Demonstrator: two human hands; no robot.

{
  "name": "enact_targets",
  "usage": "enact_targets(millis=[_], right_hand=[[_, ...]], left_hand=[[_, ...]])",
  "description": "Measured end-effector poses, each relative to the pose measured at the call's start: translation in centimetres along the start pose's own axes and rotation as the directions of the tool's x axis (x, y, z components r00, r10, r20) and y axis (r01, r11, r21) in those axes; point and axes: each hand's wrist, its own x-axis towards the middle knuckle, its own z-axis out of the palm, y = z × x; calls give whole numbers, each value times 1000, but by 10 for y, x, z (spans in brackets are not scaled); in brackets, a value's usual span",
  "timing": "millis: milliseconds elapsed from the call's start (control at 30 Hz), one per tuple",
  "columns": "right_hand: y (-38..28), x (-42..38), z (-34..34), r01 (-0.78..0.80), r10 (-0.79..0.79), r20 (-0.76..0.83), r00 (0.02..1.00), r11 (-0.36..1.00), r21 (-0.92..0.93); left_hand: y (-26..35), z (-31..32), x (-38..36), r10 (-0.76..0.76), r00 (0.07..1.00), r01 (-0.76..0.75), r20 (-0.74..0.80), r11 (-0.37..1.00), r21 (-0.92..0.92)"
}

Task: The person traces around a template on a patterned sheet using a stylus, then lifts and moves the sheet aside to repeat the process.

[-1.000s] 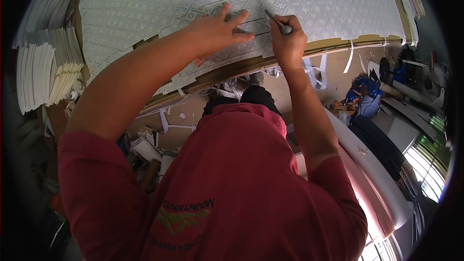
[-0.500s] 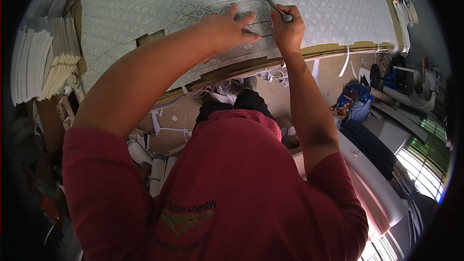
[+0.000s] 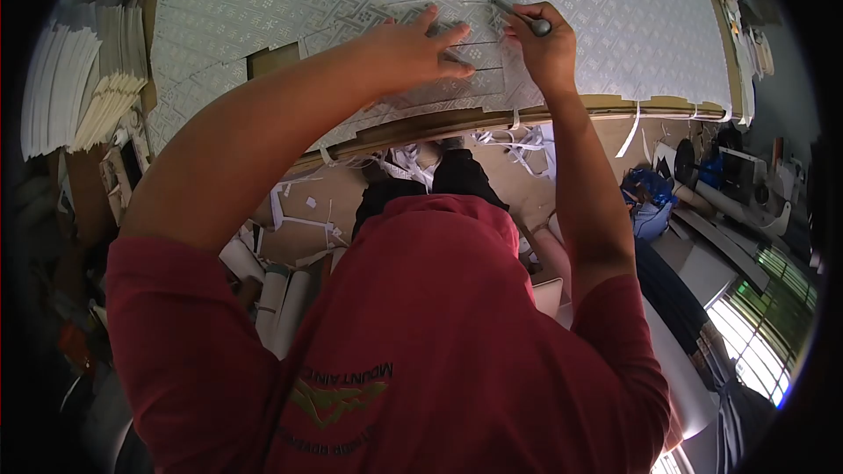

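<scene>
Patterned silvery-grey sheet material covers the work table. My left hand lies on it with the fingers spread, over a piece with straight dark cut lines. To its right, my right hand is closed around a slim grey hand tool with a rounded dark end, which looks like a cutter knife. Its far tip points up and left, close to the sheet; the blade or point is too blurred to make out. A rectangular gap in the sheet shows a brown surface left of my left arm.
The table's wooden front edge runs before my body, with white strips hanging from it. Stacks of white sheets stand at the left. Scraps litter the floor. A blue bag and rolls lie at the right.
My right hand has moved a little to the right with the grey tool, away from my left hand. The left hand stays spread in nearly the same spot.
</scene>
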Motion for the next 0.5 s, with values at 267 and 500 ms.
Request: enact_targets(millis=[267, 500], right_hand=[[-29, 105, -54, 122, -48, 715, 698, 991, -53], [-9, 130, -35, 247, -189, 825, 532, 967, 62]], left_hand=[[6, 3, 9, -61, 997, 56, 47, 994, 97], [8, 7, 13, -91, 990, 67, 108, 976, 207]])
